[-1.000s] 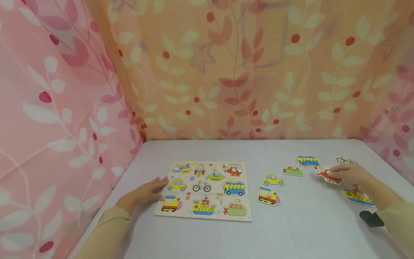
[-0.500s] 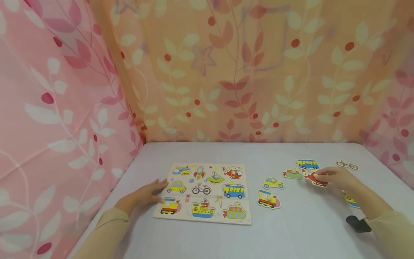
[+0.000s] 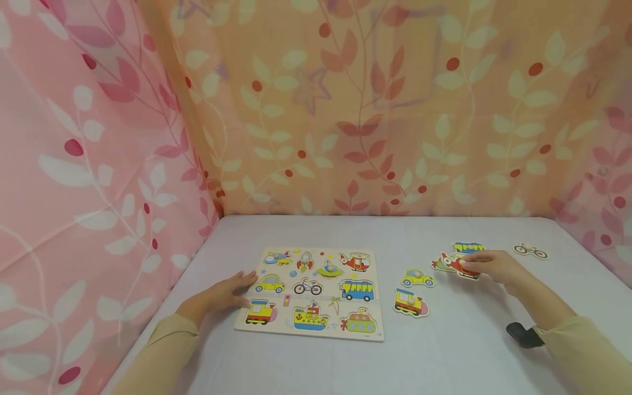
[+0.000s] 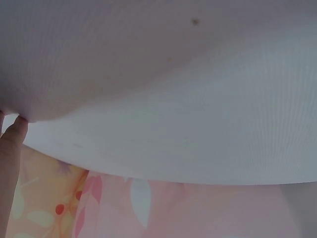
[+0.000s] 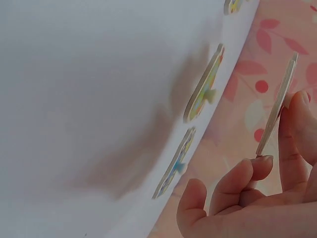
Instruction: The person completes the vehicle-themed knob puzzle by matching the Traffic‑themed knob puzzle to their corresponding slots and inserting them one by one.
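My right hand (image 3: 498, 270) pinches the red helicopter puzzle piece (image 3: 452, 262) by its knob. The helicopter overlaps the green submarine piece (image 3: 438, 264) in the head view. From the right wrist it shows edge-on, raised off the table, with fingers curled behind it. My left hand (image 3: 222, 293), fingers spread, rests at the left edge of the wooden puzzle board (image 3: 331, 286). Knobbed plane (image 3: 277, 259), rocket (image 3: 304, 262) and flying saucer (image 3: 329, 269) pieces sit in its top row. The helicopter picture (image 3: 355, 262) at its top right has no knob.
Right of the board lie a car piece (image 3: 417, 277) and a train piece (image 3: 411, 303). Behind the submarine is a bus piece (image 3: 467, 247); a bicycle piece (image 3: 530, 251) lies farther right. A black object (image 3: 524, 336) sits at the right sleeve. Patterned cloth walls (image 3: 316, 109) enclose the table.
My right hand has carried the helicopter leftward, from near the bicycle to over the submarine. The forearm now hides the ship piece seen earlier. My left hand stays put.
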`<action>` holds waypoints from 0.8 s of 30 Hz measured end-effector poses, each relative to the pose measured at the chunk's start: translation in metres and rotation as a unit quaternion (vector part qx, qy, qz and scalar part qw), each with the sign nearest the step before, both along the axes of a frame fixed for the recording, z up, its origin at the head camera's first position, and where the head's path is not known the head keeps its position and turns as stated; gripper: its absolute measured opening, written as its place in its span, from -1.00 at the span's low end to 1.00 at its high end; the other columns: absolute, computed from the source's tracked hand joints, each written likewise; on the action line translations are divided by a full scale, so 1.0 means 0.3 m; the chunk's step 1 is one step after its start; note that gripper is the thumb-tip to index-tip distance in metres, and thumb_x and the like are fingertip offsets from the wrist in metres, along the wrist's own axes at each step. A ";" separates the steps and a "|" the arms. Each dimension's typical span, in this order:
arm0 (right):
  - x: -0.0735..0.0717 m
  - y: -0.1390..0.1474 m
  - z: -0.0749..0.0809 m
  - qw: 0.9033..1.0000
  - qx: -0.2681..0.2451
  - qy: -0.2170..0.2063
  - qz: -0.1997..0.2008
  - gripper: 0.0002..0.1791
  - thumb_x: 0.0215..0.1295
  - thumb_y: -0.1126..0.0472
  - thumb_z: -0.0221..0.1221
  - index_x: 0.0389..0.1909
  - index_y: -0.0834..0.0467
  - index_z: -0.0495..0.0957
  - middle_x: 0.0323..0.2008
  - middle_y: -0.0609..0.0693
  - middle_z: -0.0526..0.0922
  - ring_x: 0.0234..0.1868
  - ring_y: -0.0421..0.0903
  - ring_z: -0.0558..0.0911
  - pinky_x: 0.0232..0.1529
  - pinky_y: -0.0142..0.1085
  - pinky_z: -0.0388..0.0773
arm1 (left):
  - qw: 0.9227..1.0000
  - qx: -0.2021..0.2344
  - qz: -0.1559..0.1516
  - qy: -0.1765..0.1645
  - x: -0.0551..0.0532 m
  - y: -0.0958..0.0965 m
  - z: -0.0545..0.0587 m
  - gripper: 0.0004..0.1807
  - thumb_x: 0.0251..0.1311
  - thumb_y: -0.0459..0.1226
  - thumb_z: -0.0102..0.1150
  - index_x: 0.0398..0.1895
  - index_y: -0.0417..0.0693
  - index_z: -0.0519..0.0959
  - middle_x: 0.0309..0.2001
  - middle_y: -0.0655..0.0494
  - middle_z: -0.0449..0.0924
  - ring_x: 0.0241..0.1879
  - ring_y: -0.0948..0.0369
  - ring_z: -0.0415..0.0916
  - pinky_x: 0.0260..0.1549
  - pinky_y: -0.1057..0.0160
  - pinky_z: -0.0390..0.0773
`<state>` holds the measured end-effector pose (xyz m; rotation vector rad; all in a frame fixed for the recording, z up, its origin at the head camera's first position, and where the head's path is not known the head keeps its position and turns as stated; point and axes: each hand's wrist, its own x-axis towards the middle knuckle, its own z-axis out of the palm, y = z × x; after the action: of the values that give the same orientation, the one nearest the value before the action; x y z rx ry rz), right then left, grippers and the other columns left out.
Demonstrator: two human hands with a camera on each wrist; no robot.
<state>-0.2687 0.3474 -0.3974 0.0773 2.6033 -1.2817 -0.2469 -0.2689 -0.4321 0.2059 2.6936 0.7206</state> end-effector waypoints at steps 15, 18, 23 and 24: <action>-0.004 -0.091 -0.008 0.999 -0.025 0.042 0.012 -0.41 0.26 0.00 0.28 0.11 0.39 0.49 0.14 0.45 0.37 0.15 0.35 0.27 0.07 0.27 0.24 | 1.000 -0.007 -0.013 0.007 -0.003 0.004 -0.008 -0.15 0.09 -0.08 0.37 0.46 0.05 0.24 0.50 -0.17 -0.02 0.47 -0.21 -0.19 0.29 -0.37 -0.08; -0.006 -0.107 -0.006 0.998 -0.021 0.057 0.019 -0.43 0.26 0.03 0.28 0.09 0.40 0.50 0.07 0.40 0.47 0.12 0.33 0.32 0.06 0.21 0.28 | 1.000 -0.008 -0.016 0.009 -0.001 0.003 -0.006 -0.15 0.10 -0.08 0.37 0.46 0.03 0.24 0.50 -0.16 -0.01 0.47 -0.20 -0.19 0.30 -0.36 -0.08; -0.015 -0.134 -0.003 0.996 -0.009 0.078 0.035 -0.46 0.27 0.07 0.28 0.05 0.44 0.50 -0.03 0.33 0.60 0.09 0.29 0.41 0.03 0.16 0.35 | 1.000 -0.012 -0.014 0.013 0.006 0.007 0.002 -0.16 0.10 -0.09 0.37 0.46 0.05 0.25 0.50 -0.15 0.00 0.47 -0.20 -0.19 0.30 -0.35 -0.06; -0.017 -0.139 -0.003 0.996 -0.007 0.077 0.036 -0.47 0.28 0.07 0.28 0.05 0.43 0.50 -0.03 0.34 0.61 0.09 0.30 0.41 0.02 0.17 0.36 | 1.000 -0.013 -0.011 0.010 0.006 0.008 0.003 -0.16 0.10 -0.08 0.37 0.46 0.07 0.24 0.51 -0.16 -0.02 0.47 -0.21 -0.19 0.29 -0.36 -0.06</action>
<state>-0.2737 0.3057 -0.3983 -0.1219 2.6963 -1.3296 -0.2450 -0.2666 -0.4313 0.2379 2.7145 0.6801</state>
